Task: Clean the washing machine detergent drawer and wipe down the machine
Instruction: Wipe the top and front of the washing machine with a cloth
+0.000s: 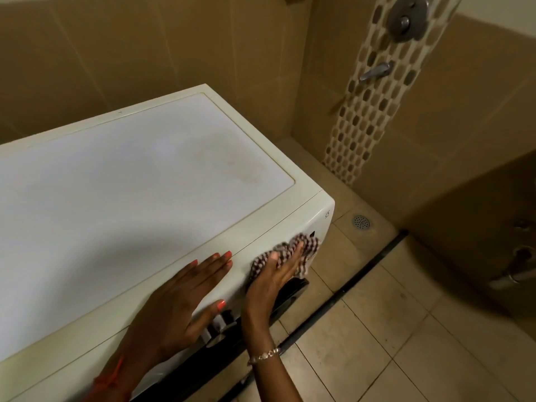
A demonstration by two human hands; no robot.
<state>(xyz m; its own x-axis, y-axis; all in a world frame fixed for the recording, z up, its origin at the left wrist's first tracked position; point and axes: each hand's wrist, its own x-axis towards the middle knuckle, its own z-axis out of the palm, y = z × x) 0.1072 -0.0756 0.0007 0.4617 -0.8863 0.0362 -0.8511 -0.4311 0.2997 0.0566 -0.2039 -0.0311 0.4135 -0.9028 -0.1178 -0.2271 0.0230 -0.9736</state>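
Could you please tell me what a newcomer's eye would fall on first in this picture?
The white washing machine fills the left and middle, with the left hand lying flat on its front top edge. Beside it the right hand presses a checked cloth against the machine's front panel near the right corner. Up right, a metal shower valve sits on a mosaic strip.

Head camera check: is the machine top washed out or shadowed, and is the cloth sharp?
Head view: dim, warm light; the machine top is pale, not blown out, with a broad shadow across its near left by the left hand; the cloth under the right hand looks slightly soft; the wall joints bow from the wide lens; the far right is dark.
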